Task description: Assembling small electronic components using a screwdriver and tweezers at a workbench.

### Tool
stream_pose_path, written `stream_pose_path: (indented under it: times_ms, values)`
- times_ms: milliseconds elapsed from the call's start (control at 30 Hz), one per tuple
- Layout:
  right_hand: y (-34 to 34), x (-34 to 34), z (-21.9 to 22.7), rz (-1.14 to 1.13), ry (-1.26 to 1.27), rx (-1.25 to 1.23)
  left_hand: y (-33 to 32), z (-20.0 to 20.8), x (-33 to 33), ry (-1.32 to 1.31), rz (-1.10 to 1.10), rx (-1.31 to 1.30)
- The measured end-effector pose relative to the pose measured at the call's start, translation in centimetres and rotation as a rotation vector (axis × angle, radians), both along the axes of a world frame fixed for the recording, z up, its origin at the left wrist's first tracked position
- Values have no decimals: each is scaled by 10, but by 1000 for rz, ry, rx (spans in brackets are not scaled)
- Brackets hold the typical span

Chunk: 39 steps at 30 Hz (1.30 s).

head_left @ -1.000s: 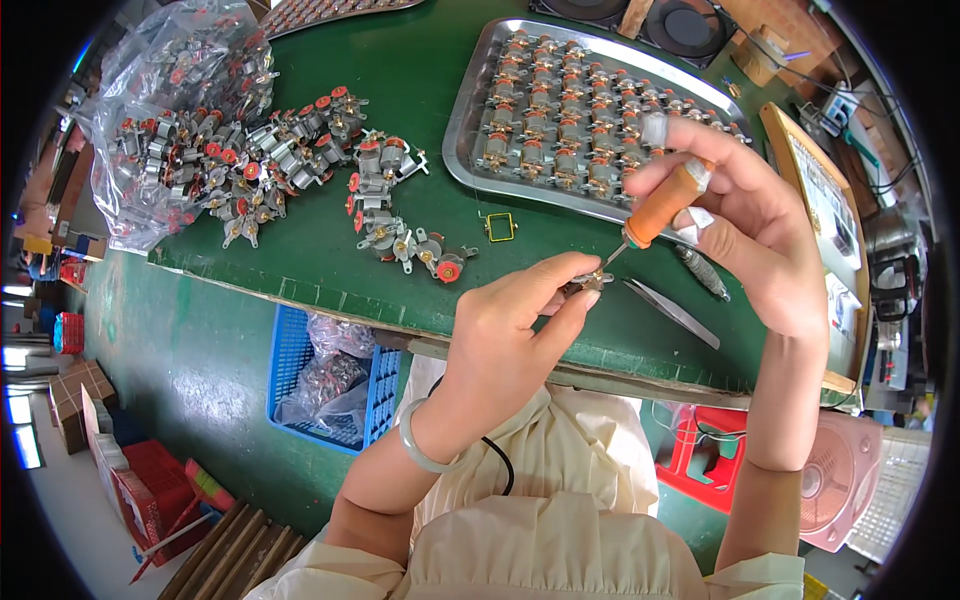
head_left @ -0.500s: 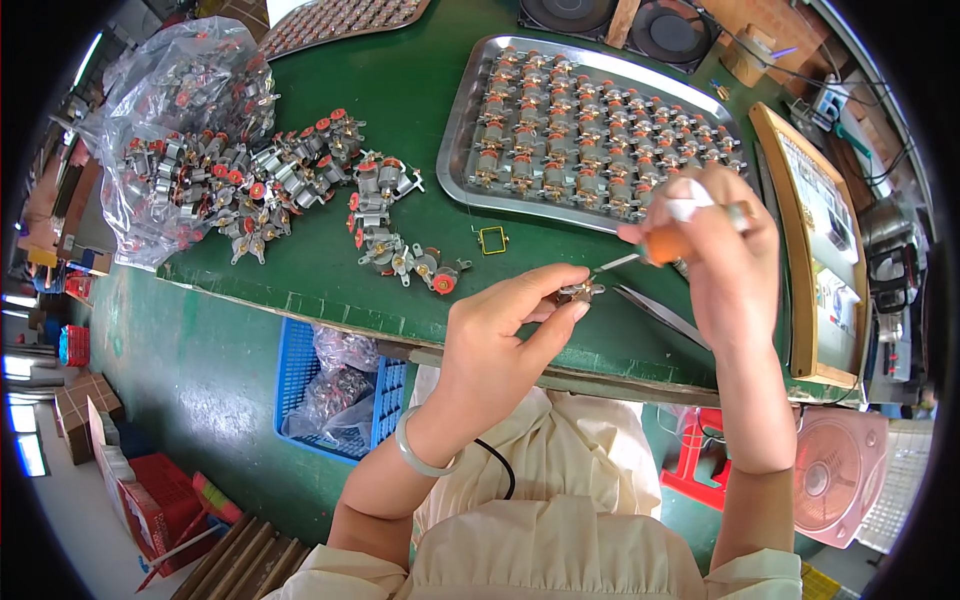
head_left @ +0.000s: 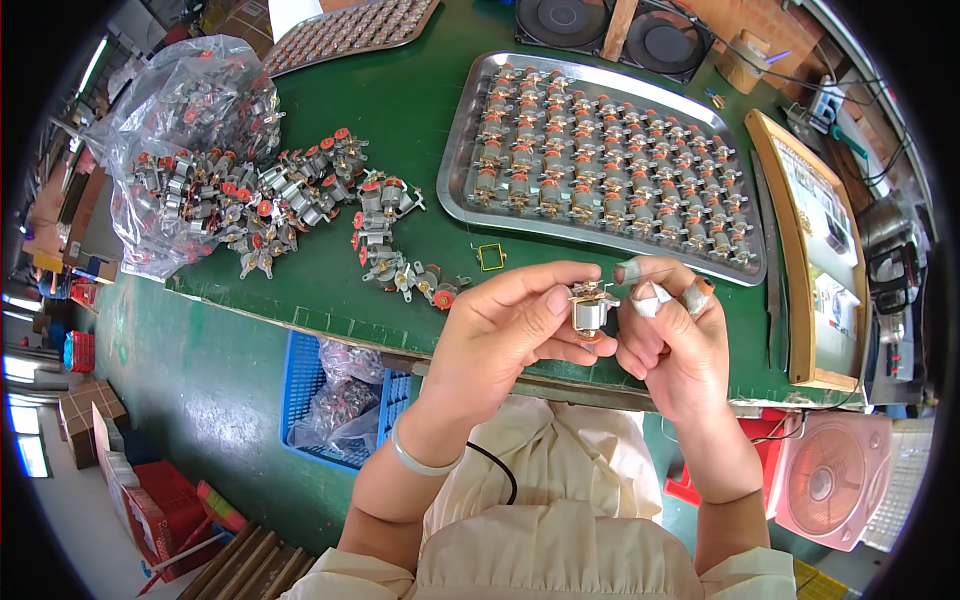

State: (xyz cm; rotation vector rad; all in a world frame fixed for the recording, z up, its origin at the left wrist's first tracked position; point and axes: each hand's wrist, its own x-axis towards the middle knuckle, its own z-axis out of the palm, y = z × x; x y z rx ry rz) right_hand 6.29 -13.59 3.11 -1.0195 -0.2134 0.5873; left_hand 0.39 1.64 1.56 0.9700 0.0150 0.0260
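Note:
My left hand [head_left: 500, 335] pinches a small motor-like part [head_left: 590, 312] between thumb and fingers. The part has a silvery metal can, metal tabs on top and an orange-red piece below. Close beside it, my right hand [head_left: 672, 335] is curled, its fingertips near the part's tabs. White and grey wrapping covers some of its fingertips. An orange handle end [head_left: 698, 294], from the screwdriver seen earlier, shows at the right hand; most of that tool is hidden. Left of my hands on the green table lies a small yellow square frame [head_left: 491, 257].
A metal tray [head_left: 455, 185] holds rows of similar parts behind my hands. At left, loose parts [head_left: 300, 190] spill from a clear plastic bag [head_left: 130, 215]. A wooden-framed box [head_left: 805, 250] stands at right, two black fans [head_left: 668, 42] at the back, a blue basket [head_left: 300, 390] below.
My right hand has come down and nearer my left hand, the screwdriver shaft no longer pointing at the part. The left hand has tipped the part so its can shows. The tweezers are now hidden.

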Motion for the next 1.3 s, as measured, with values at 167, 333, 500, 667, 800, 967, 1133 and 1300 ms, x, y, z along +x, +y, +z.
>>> stream_pose_path:
  times_ms: [167, 333, 500, 667, 800, 967, 1133, 1300]
  values:
    - [4, -2, -5, -103, -63, 77, -3, 1, 1, -8, -10, 24]
    - [3, -5, -8, -157, -83, 91, -4, 0, -1, -21, -15, -25]
    - [-4, -2, -4, -146, -95, 80, -6, -4, -1, -164, 2, 112]
    - [-13, 6, 4, -197, -354, -224, -5, -3, -3, -149, 83, 152]
    - [-39, 14, 13, -423, -629, -608, -7, -4, -1, -152, 131, 112]
    - [-29, -3, 5, -338, -463, -135, -8, 0, -2, -103, 208, 12]
    - [-24, -10, -12, -241, -1187, -325, -14, 7, -2, -28, 213, -241]
    - [-14, -20, -17, -426, -1330, -475, -20, 2, 1, -27, 258, -307]
